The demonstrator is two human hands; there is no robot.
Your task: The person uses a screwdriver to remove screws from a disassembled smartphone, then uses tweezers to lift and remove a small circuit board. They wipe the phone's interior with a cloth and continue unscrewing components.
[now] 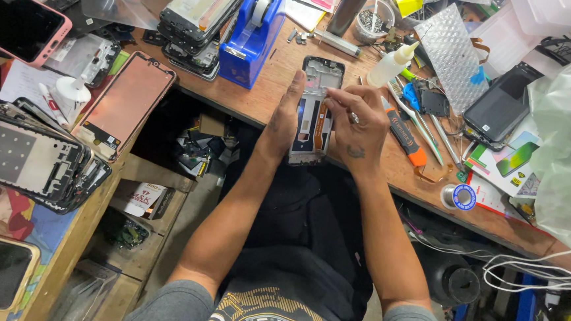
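1. While the left hand (pixel 285 117) lies flat along the left edge of the phone frame (pixel 315 109), fingers straight and pressing it to the wooden bench (pixel 262 106), the right hand (pixel 357 122) hovers over the frame's middle with thumb and forefinger pinched together on something too small to make out.
2. The phone frame sits at the near edge of the bench, directly in front of the person, long side pointing away.
3. Judging from how it lies, the frame is stripped: no screen and no back cover, only a pale metal-and-plastic chassis with an orange-brown strip running down its centre. The work looks partway through, with fine parts being handled and nothing closed up yet.
4. Just right of the frame lies an orange-handled tool (pixel 403 131), slim and matte; beyond it a white squeeze bottle (pixel 392 64) with a tapered nozzle.
5. Up and left of the frame stands a blue tape dispenser (pixel 253 33), glossy moulded plastic.
6. Further left of the frame rests a display panel (pixel 127 101), a flat rectangle with a dull coppery face.
7. Right of the frame, near the bench edge, sits a small spool (pixel 458 196) of wire.
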